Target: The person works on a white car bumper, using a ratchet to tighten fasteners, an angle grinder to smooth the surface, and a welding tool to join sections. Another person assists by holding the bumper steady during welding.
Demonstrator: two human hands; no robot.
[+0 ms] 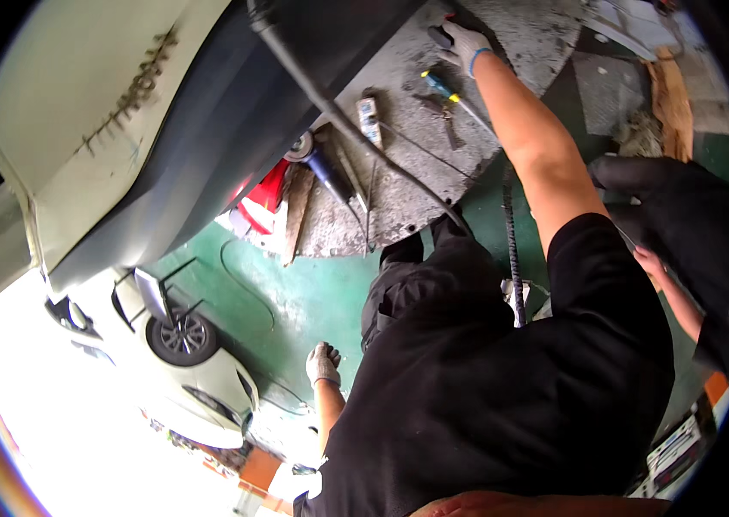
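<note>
My right hand (468,43), in a white knit glove, reaches out to the top of the worn grey board (536,60), closed on a small dark object (440,37) beside the dark bumper-like panel (209,103). Below it lie a screwdriver (440,86), a white object (369,119), a blue power tool (325,168) and a wooden strip (295,215). My left hand (323,364), also gloved, hangs low over the green floor with its fingers curled; whether anything is in them is hidden. A grey bar or hose (338,121) crosses the board.
A cream body panel (71,77) fills the upper left. A white car (205,388) stands at lower left. Another person in black (683,241) crouches close on my right. A black ribbed hose (512,250) and thin cables (265,302) run over the floor (235,276).
</note>
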